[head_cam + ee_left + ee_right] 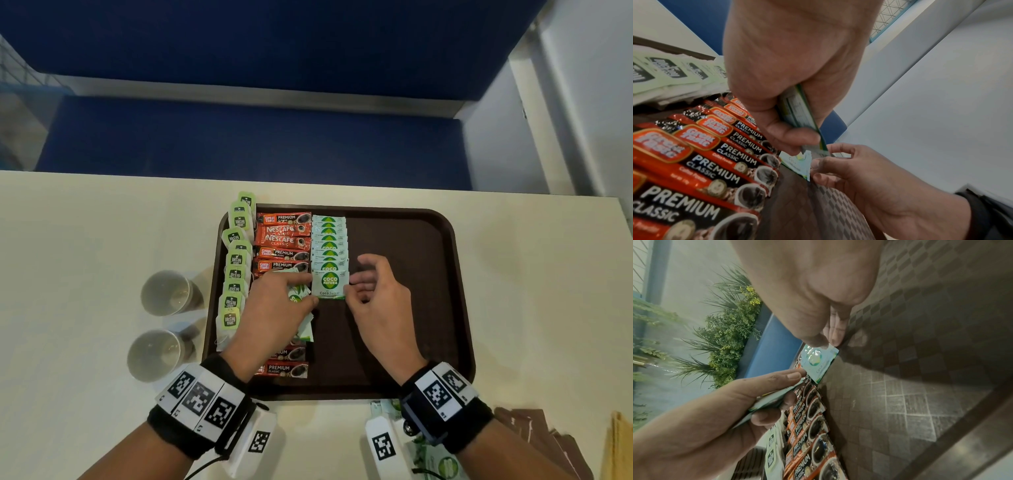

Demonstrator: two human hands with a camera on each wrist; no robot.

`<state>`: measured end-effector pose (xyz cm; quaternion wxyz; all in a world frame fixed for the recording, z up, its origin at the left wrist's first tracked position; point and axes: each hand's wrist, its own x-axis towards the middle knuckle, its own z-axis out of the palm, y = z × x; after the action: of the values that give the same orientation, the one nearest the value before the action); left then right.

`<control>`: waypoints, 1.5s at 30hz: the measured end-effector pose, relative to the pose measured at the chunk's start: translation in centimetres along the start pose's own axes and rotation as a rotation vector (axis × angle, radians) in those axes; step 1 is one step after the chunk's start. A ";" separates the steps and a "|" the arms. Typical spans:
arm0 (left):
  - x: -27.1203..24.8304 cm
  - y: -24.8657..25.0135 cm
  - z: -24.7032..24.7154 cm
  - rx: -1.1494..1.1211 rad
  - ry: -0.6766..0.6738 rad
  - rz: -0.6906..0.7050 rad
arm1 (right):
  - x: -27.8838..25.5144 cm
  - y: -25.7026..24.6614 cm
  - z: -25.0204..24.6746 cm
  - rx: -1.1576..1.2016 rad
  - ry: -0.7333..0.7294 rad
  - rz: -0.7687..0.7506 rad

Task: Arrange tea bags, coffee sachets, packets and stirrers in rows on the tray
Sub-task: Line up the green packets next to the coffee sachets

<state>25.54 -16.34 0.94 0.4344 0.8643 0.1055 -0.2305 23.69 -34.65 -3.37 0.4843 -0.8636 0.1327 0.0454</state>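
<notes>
Rows already fill the left part of the brown tray (411,240). Tea bags (235,270) run down the left edge, overlapping like shingles and partly riding over the rim. Just beside them lies a column of coffee sachets (282,241), reaching from the far edge to the near one, though the left hand (274,308) covers its middle. Third comes a column of sugar packets (329,246), and this one is only half built: it stops about midway down the tray.

That third column is what both hands are working on. The left hand has its fingers and thumb curled round a small stack of spare packets (797,107), held on edge above the sachets. The right hand (373,294) is loosely curled, and its fingertips (835,337) touch the right edge of the front packet (329,284), the last one laid down flat on the tray. From the wrist views it looks more like a nudge to square it up than a firm pinch, but the angle is poor.

As for what remains, I judge the work a little past halfway: the sugar column needs the held stack added, the right half of the tray is bare, and no stirrers are on it yet. More packets (442,462) lie on the table (85,240) near the right wrist, and two cups (164,291) stand left of the tray.
</notes>
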 end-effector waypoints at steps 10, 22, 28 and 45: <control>0.2 0.0 0.1 -0.003 0.009 0.019 | 0.1 0.1 0.1 0.028 0.009 0.015; -0.5 0.2 -0.6 -0.374 0.157 0.106 | -2.3 -4.2 -1.6 0.347 -0.238 0.179; -1.0 1.0 -0.5 -0.456 0.079 0.125 | -2.1 -5.1 -2.2 0.574 -0.394 0.320; -0.6 -2.1 -1.6 -0.313 0.173 0.079 | -1.2 -0.3 -3.2 0.303 -0.120 0.334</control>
<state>24.74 -13.76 0.60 0.5616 0.8062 0.1431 -0.1189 22.43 -37.04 -1.21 0.6014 -0.7427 0.2500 0.1555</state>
